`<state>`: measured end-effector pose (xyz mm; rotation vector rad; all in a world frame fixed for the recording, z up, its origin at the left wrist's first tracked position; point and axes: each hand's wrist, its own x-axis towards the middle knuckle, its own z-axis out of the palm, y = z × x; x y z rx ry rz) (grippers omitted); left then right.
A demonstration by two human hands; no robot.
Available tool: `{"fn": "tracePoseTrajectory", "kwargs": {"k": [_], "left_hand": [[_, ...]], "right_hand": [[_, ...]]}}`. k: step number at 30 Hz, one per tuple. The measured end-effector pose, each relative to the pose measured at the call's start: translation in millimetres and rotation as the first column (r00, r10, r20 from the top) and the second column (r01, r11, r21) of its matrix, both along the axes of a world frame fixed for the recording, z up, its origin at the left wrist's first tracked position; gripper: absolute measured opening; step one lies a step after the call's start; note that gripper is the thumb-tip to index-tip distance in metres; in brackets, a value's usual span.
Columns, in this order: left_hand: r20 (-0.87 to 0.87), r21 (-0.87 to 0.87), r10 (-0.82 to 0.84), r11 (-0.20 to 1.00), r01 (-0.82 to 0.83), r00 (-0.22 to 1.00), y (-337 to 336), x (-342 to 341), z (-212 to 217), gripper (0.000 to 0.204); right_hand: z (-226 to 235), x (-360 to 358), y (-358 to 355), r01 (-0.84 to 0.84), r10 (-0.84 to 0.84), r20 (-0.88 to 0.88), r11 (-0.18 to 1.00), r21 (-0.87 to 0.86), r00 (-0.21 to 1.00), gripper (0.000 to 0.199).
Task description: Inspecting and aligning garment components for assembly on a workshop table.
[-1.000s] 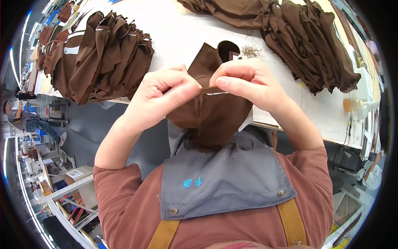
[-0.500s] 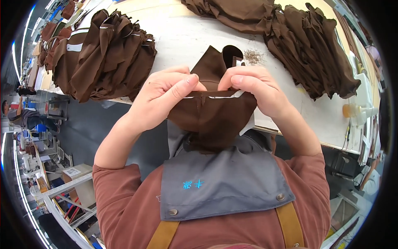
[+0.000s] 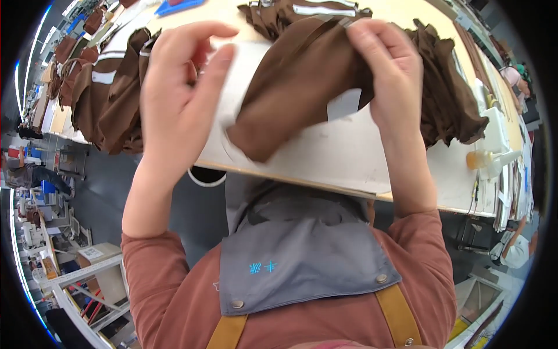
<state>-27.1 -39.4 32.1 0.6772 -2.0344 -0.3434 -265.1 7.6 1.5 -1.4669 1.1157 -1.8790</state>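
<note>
A brown fabric piece (image 3: 308,75), blurred by motion, hangs over the table from my right hand (image 3: 398,75). The thumb and fingers of that hand pinch its upper right edge. My left hand (image 3: 177,87) is raised at the left with thumb and fingers apart, nothing in it, and does not touch the piece. Behind my left hand lies a heap of brown fabric pieces (image 3: 104,110) with white strips. Another brown heap (image 3: 450,87) sits beyond my right hand, partly hidden by it.
The pale worktable (image 3: 343,160) has its front edge just ahead of my grey apron (image 3: 302,256). More brown fabric with a white strip (image 3: 279,20) lies at the back, near a blue tray (image 3: 177,7). A bottle with amber contents (image 3: 482,160) stands right. A round bin (image 3: 207,177) is below the edge.
The fabric piece has gone from between both hands near my apron to up over the table, in my right hand alone. My left hand has let go and moved up and left.
</note>
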Motion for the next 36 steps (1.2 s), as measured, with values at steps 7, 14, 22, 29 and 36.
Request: {"fn": "tracePoseTrajectory", "kwargs": {"k": [7,14,22,29,36], "left_hand": [[-0.452,0.531,-0.22,0.713,0.458,0.865,56.1,-7.2,-55.0,0.074],[-0.277,0.382,-0.14,0.892,0.242,0.951,40.3,-14.2,-81.5,0.055],[-0.244,0.263,-0.069,0.955,0.135,0.967,36.2,-8.4,-74.6,0.023],[-0.442,0.778,-0.163,0.419,0.468,0.882,35.8,16.5,-61.4,0.021],[-0.58,0.766,-0.16,0.226,0.602,0.799,28.1,21.7,-66.9,0.022]], "right_hand": [[7.9,57.2,27.3,-0.232,0.175,-0.406,0.968,-0.095,0.897,0.021],[-23.1,49.7,36.3,-0.291,0.326,-0.47,0.945,0.148,0.82,0.024],[-12.0,38.0,26.5,0.092,-0.413,-0.746,0.897,-0.433,0.522,0.027],[-0.1,-1.2,8.3,-0.203,0.252,-0.696,0.967,0.155,0.672,0.01],[-8.4,-5.4,9.6,-0.402,0.578,-0.381,0.798,0.449,0.721,0.014]]}}
